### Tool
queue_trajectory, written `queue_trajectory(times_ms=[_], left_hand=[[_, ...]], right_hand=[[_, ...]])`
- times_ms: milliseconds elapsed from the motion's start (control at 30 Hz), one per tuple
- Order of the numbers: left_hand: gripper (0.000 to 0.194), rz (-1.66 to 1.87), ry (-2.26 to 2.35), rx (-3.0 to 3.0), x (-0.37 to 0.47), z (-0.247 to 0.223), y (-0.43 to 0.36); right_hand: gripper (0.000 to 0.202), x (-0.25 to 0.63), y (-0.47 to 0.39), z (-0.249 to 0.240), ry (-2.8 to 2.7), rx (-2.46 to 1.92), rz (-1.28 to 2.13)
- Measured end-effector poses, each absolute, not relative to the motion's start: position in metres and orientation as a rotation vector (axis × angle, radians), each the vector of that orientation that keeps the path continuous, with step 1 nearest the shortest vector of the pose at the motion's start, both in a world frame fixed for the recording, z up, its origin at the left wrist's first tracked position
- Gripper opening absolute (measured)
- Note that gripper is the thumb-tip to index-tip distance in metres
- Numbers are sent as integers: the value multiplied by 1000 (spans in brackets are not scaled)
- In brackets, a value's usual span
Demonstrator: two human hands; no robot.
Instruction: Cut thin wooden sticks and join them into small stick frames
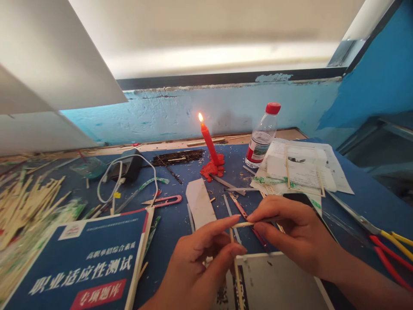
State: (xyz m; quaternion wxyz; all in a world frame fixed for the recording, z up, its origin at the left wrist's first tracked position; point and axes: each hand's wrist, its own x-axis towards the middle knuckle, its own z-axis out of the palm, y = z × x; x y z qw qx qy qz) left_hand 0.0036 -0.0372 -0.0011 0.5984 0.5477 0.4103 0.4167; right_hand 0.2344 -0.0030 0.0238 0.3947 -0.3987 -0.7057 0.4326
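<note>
My left hand (196, 258) pinches a thin pale wooden stick (238, 284) between thumb and fingers; the stick runs down toward the near edge. My right hand (293, 228) grips a second wooden stick (242, 224), held roughly level. Near my left fingertips the two sticks meet almost at a right angle; whether they are joined I cannot tell. Beyond the hands a lit red candle (210, 144) leans slightly in a pool of red wax (213, 167). Below my hands lies a grey, light-edged board (280, 280).
A blue book (87, 258) and many loose sticks (29, 206) lie left. A pink-handled knife (167, 200), dark sticks (180, 156) and a white card strip (200, 202) lie mid-table. Right are a bottle (260, 140), papers (335, 165), a phone (301, 199) and scissors (364, 224).
</note>
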Motion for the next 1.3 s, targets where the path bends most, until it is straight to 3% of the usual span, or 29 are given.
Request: queue_trajectory(times_ms=[600,833,1100,1300], left_hand=[[30,1004,1001,1187,4,4,-37],[27,1077,1060,1151,4,16,-33],[25,1183,1070,1136,1,22,-29],[25,1352,999,1210,-11,38,-24]], right_hand=[[26,244,-2,11,-1599,-1084,1301],[44,240,0,15,-1475,-1069,1370],[30,233,5,9,-1554,-1173,1414],[19,213,-13,23,-2298,-1075,1189]])
